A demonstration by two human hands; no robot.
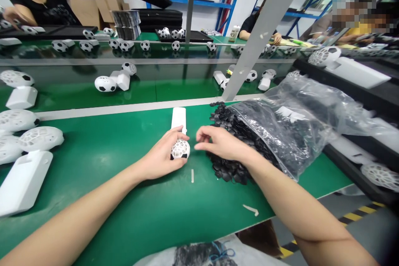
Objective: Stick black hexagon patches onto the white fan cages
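A white handheld piece with a soccer-ball-shaped end (181, 149) lies on the green tabletop, its flat white body (178, 117) pointing away from me. The ball shell has a lattice of openings, with black patches on its near side. My left hand (163, 153) is closed round the ball from the left, thumb at the near side and fingers over the far side. Just right of the ball, apart from it, is my right hand (215, 141), fingers curled towards the thumb; anything between the fingertips is too small to make out. Beside it spreads a heap of small black patches (229, 170), spilling from a clear plastic bag (280, 120).
Similar white ball pieces (42, 139) stand at the left. Beyond the table's light edge, a conveyor belt (149, 79) carries several more. A grey post (264, 33) slants up at the right of centre. Black trays (346, 120) are at the right. Co-workers (43, 0) sit across.
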